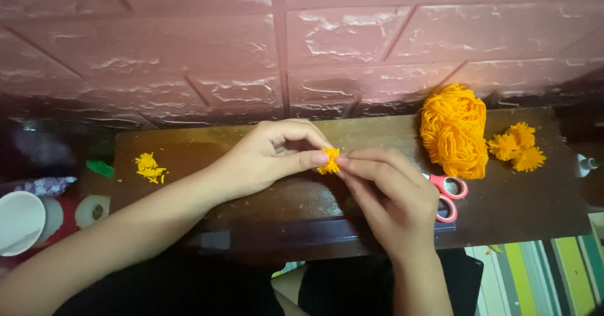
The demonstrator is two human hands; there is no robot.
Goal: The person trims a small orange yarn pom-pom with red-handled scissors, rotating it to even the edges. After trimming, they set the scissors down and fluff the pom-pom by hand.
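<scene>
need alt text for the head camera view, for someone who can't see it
Two bare hands, left hand and right hand, pinch a small orange yarn pompom above a dark wooden shelf. An orange yarn skein, finished pompoms and red-handled scissors lie to the right.

both hands (340,171) pinching, fingertips meeting (L+R)

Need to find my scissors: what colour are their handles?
Red-pink handles on the scissors, seen in the head view.

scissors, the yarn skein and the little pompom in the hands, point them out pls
scissors (448,196), head view, on the red handle loops right of the right hand
yarn skein (454,132), head view, middle of the orange bundle
little pompom (329,161), head view, on its orange tuft between the fingertips of both hands
</scene>
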